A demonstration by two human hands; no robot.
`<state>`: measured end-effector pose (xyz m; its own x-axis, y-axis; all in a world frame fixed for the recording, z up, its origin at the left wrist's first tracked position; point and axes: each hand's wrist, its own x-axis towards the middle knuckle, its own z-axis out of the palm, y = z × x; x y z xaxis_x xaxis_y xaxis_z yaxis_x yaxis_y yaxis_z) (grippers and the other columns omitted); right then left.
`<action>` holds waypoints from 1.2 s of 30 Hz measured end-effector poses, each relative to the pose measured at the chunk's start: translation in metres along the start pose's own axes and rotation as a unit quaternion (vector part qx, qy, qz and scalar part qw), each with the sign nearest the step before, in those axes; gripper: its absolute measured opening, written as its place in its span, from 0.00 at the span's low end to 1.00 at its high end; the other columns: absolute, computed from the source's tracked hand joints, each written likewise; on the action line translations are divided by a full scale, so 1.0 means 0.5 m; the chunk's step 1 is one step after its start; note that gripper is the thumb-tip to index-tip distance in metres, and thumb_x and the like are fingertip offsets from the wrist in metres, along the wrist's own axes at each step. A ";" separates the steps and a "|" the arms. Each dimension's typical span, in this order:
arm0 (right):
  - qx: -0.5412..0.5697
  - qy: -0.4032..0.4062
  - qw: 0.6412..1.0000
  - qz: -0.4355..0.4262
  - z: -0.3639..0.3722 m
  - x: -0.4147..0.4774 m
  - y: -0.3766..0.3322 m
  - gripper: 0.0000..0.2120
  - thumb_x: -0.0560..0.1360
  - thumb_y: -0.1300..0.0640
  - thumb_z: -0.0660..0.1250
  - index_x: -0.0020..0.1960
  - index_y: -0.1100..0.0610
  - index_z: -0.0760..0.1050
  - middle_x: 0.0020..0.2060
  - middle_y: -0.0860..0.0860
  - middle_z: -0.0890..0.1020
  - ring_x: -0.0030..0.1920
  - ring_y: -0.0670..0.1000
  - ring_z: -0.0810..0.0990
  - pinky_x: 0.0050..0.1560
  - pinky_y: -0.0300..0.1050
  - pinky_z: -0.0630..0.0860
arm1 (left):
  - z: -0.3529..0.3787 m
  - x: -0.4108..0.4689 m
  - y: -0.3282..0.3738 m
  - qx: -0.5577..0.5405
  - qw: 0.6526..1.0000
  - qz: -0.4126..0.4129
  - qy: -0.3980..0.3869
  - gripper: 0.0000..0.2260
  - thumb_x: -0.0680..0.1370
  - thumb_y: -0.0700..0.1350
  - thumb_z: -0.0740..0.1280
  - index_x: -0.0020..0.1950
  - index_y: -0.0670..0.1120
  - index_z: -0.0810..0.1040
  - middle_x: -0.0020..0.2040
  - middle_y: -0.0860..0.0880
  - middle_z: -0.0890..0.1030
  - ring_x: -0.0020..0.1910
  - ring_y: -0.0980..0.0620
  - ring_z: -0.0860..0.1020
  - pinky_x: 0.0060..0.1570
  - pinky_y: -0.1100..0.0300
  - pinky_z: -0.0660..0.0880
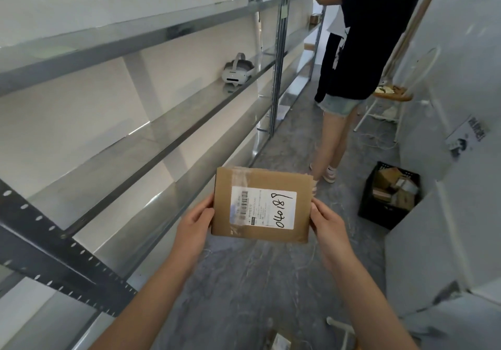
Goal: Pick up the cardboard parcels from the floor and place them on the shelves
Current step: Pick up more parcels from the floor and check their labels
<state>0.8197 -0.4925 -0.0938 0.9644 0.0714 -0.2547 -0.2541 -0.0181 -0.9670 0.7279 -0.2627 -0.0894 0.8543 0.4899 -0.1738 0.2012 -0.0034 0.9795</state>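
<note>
The left hand [196,221] and right hand [324,218] grip the side edges of a flat brown cardboard parcel [261,204]. Clear tape crosses its top. Its white label [263,208] bears a barcode and handwritten digits.

Open shelves to my left, aisle blocked ahead.
I see bare shelf boards [151,143] along their near stretch; a headset [236,71] sits farther along, a standing person [360,51] fills the aisle, a black crate [379,208] right.

A flat brown cardboard parcel [261,205] with a white label faces up, held above the floor beside the metal shelves [151,132].
</note>
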 end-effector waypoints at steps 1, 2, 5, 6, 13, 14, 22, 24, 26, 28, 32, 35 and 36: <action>-0.011 0.002 1.000 -0.008 0.002 -0.003 -0.006 0.16 0.82 0.60 0.59 0.67 0.54 0.76 0.60 0.47 0.81 0.54 0.40 0.80 0.55 0.38 0.76 | -0.002 -0.003 0.003 0.013 1.000 0.001 -0.002 0.20 0.82 0.40 0.58 0.63 0.64 0.75 0.48 0.71 0.83 0.50 0.72 0.79 0.51 0.70 0.74; -0.020 0.004 1.000 -0.016 0.002 -0.004 -0.010 0.16 0.82 0.60 0.60 0.68 0.54 0.76 0.59 0.46 0.81 0.52 0.36 0.78 0.50 0.33 0.73 | -0.004 -0.005 0.007 0.025 1.000 -0.003 -0.004 0.21 0.82 0.40 0.58 0.57 0.69 0.75 0.45 0.74 0.82 0.48 0.74 0.79 0.49 0.72 0.73; -0.054 0.016 0.997 -0.045 0.001 -0.004 -0.012 0.16 0.81 0.59 0.61 0.68 0.52 0.75 0.62 0.48 0.80 0.55 0.42 0.79 0.52 0.34 0.73 | -0.010 -0.005 0.009 0.019 1.000 -0.006 -0.009 0.20 0.82 0.44 0.61 0.49 0.73 0.77 0.56 0.63 0.82 0.57 0.64 0.79 0.53 0.67 0.74; -0.067 0.018 0.996 -0.053 0.000 -0.005 -0.010 0.17 0.81 0.58 0.61 0.68 0.50 0.75 0.63 0.51 0.80 0.58 0.46 0.79 0.57 0.39 0.75 | -0.011 -0.006 0.008 0.012 1.000 -0.008 -0.016 0.20 0.81 0.45 0.61 0.48 0.74 0.78 0.59 0.59 0.81 0.59 0.60 0.79 0.52 0.66 0.74; -0.073 0.011 0.995 -0.061 -0.022 -0.015 -0.007 0.16 0.81 0.60 0.61 0.67 0.50 0.76 0.55 0.48 0.82 0.49 0.40 0.81 0.45 0.33 0.78 | -0.016 -0.017 -0.014 -0.022 0.999 -0.023 -0.016 0.20 0.80 0.43 0.64 0.50 0.71 0.81 0.63 0.52 0.81 0.61 0.51 0.80 0.65 0.51 0.75; -0.066 0.012 0.996 -0.060 -0.024 -0.015 -0.008 0.16 0.81 0.60 0.61 0.67 0.50 0.76 0.53 0.46 0.82 0.49 0.40 0.81 0.42 0.32 0.78 | -0.016 -0.018 -0.016 -0.027 0.999 -0.024 -0.013 0.19 0.80 0.42 0.64 0.51 0.69 0.81 0.64 0.52 0.80 0.62 0.51 0.79 0.65 0.51 0.75; -0.019 0.010 0.997 -0.069 -0.022 -0.025 -0.019 0.10 0.81 0.56 0.61 0.58 0.45 0.77 0.43 0.40 0.83 0.42 0.39 0.82 0.39 0.30 0.80 | -0.015 -0.007 0.010 -0.077 0.996 -0.045 0.008 0.11 0.82 0.41 0.60 0.58 0.51 0.81 0.57 0.47 0.82 0.54 0.54 0.80 0.62 0.53 0.75; -0.010 0.013 0.998 -0.068 -0.017 -0.029 -0.022 0.08 0.81 0.56 0.61 0.55 0.48 0.79 0.43 0.44 0.84 0.44 0.41 0.82 0.40 0.31 0.81 | -0.019 -0.005 0.016 -0.074 0.996 -0.043 0.013 0.10 0.82 0.44 0.61 0.51 0.52 0.82 0.54 0.48 0.83 0.54 0.52 0.81 0.63 0.50 0.75; -0.004 0.022 0.997 -0.070 -0.014 -0.031 -0.022 0.08 0.81 0.55 0.62 0.54 0.51 0.80 0.45 0.48 0.84 0.47 0.44 0.84 0.41 0.33 0.82 | -0.021 -0.003 0.015 -0.079 0.995 -0.050 0.017 0.09 0.82 0.46 0.62 0.50 0.51 0.82 0.52 0.47 0.84 0.54 0.50 0.82 0.63 0.49 0.76; -0.004 0.030 0.997 -0.074 -0.012 -0.032 -0.023 0.08 0.80 0.53 0.62 0.52 0.52 0.80 0.48 0.52 0.85 0.50 0.48 0.84 0.45 0.37 0.82 | -0.020 0.001 0.013 -0.092 0.994 -0.055 0.017 0.08 0.81 0.46 0.63 0.50 0.48 0.82 0.52 0.46 0.84 0.54 0.49 0.82 0.63 0.48 0.76; -0.011 0.028 0.996 -0.082 -0.013 -0.033 -0.017 0.09 0.80 0.50 0.62 0.50 0.50 0.80 0.50 0.53 0.85 0.51 0.49 0.84 0.53 0.45 0.81 | -0.017 0.002 0.007 -0.102 0.993 -0.062 0.010 0.08 0.81 0.45 0.63 0.49 0.47 0.82 0.51 0.46 0.84 0.53 0.48 0.82 0.61 0.50 0.77; -0.028 0.030 0.996 -0.078 -0.013 -0.039 -0.006 0.10 0.80 0.49 0.62 0.49 0.50 0.80 0.49 0.51 0.85 0.52 0.49 0.84 0.56 0.49 0.81 | -0.028 0.004 -0.017 -0.100 0.993 -0.068 0.011 0.11 0.82 0.45 0.62 0.53 0.43 0.83 0.53 0.43 0.84 0.55 0.44 0.83 0.63 0.48 0.76; -0.034 0.027 0.996 -0.075 -0.013 -0.043 -0.001 0.10 0.80 0.48 0.62 0.49 0.51 0.80 0.49 0.50 0.85 0.52 0.50 0.83 0.57 0.51 0.81 | -0.032 0.003 -0.026 -0.095 0.993 -0.072 0.007 0.12 0.82 0.45 0.61 0.55 0.43 0.82 0.54 0.42 0.84 0.55 0.44 0.83 0.63 0.47 0.76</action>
<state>0.7996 -0.5004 -0.0881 0.9941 0.0246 -0.1052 -0.1030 -0.0788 -0.9916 0.7186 -0.2478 -0.1010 0.8166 0.4845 -0.3138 0.2266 0.2309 0.9462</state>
